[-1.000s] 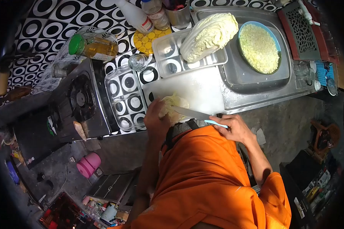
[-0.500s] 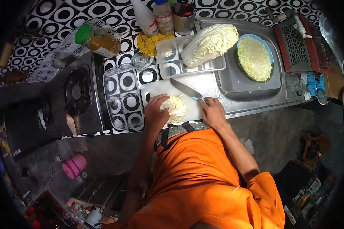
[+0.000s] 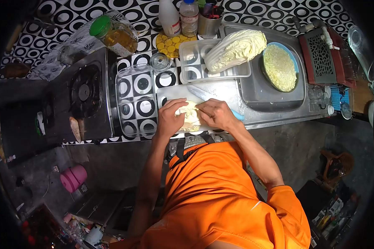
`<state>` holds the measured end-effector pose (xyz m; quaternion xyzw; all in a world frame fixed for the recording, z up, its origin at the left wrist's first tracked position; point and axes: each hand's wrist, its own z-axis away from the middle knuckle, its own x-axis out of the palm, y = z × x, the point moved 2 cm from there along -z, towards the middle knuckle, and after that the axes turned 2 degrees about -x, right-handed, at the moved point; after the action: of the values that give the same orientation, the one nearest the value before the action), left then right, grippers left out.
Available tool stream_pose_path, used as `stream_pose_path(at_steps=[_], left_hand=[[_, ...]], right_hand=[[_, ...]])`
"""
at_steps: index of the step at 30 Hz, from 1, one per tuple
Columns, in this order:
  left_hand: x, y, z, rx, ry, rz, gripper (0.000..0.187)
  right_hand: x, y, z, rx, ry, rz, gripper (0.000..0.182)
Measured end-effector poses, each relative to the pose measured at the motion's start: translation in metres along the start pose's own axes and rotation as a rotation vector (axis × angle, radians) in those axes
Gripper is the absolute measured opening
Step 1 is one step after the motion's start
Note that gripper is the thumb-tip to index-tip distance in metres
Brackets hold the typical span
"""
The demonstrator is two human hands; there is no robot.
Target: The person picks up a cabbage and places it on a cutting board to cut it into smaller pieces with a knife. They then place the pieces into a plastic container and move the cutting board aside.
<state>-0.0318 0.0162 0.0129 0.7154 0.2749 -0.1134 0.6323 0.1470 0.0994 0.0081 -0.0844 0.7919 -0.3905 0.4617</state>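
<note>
A pale cabbage piece (image 3: 190,115) lies on the white cutting board (image 3: 222,92) at the counter's front edge. My left hand (image 3: 169,117) grips its left side and my right hand (image 3: 214,113) grips its right side, fingers curled onto the leaves. A knife (image 3: 196,93) lies on the board under my right hand. Its blade points up-left and its light blue handle sticks out past my wrist.
Half a napa cabbage (image 3: 236,49) rests in a clear tray (image 3: 188,71) behind the board. A blue bowl of shredded cabbage (image 3: 279,66) sits in the steel sink (image 3: 274,98). A glass dish (image 3: 137,99), gas stove (image 3: 83,93) and oil bottle (image 3: 116,37) stand to the left.
My right hand has left the knife's handle and moved left onto the cabbage piece. The knife now lies on the board. My left hand has stayed on the cabbage.
</note>
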Motion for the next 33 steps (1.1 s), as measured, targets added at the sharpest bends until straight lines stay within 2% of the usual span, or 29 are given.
stream_pose_path(at_steps=[3, 6, 8, 11, 15, 17, 22, 24, 25, 27, 28, 30, 32, 33], left_hand=[[-0.001, 0.0, -0.003, -0.011, -0.012, 0.002, 0.03], [-0.001, -0.001, -0.004, -0.022, -0.005, 0.039, 0.03], [-0.001, -0.001, -0.004, -0.035, 0.003, 0.054, 0.03], [0.0, 0.001, -0.005, 0.012, -0.012, 0.049, 0.034], [-0.006, 0.002, -0.005, -0.042, -0.008, 0.057, 0.035], [-0.009, 0.003, -0.005, -0.043, 0.017, 0.054, 0.038], [-0.01, 0.001, -0.003, -0.027, -0.095, -0.056, 0.057], [-0.005, -0.006, 0.008, -0.315, -0.132, 0.027, 0.07], [0.001, -0.009, 0.016, -0.313, -0.131, 0.028, 0.07], [0.013, -0.015, 0.033, -0.482, -0.059, 0.095, 0.076], [0.014, -0.012, 0.036, -0.552, -0.043, 0.164, 0.066], [0.02, -0.024, 0.038, -0.527, -0.005, 0.198, 0.059], [0.023, -0.035, 0.042, -0.509, 0.031, 0.232, 0.051], [0.019, -0.034, 0.037, -0.545, 0.034, 0.223, 0.044]], right_hand=[[-0.001, 0.002, -0.002, -0.032, 0.095, -0.049, 0.016], [0.004, -0.004, 0.002, 0.05, 0.118, -0.122, 0.02], [0.009, -0.01, -0.001, 0.09, 0.224, -0.181, 0.022], [0.011, -0.019, -0.01, 0.052, 0.264, -0.117, 0.021], [0.015, -0.012, -0.007, 0.04, 0.212, -0.145, 0.017], [0.012, -0.017, -0.006, 0.177, 0.143, -0.162, 0.016], [0.011, -0.014, -0.001, 0.309, 0.15, -0.231, 0.016], [0.012, -0.013, 0.0, 0.33, 0.175, -0.268, 0.016], [0.012, -0.014, 0.0, 0.352, 0.17, -0.275, 0.017], [0.013, -0.015, 0.002, 0.37, 0.164, -0.284, 0.017], [0.015, -0.013, 0.003, 0.331, 0.164, -0.318, 0.022], [0.012, -0.013, 0.002, 0.29, 0.157, -0.357, 0.027], [0.006, -0.017, -0.002, 0.228, -0.011, -0.302, 0.05], [0.008, -0.017, -0.002, 0.225, -0.017, -0.305, 0.05]])
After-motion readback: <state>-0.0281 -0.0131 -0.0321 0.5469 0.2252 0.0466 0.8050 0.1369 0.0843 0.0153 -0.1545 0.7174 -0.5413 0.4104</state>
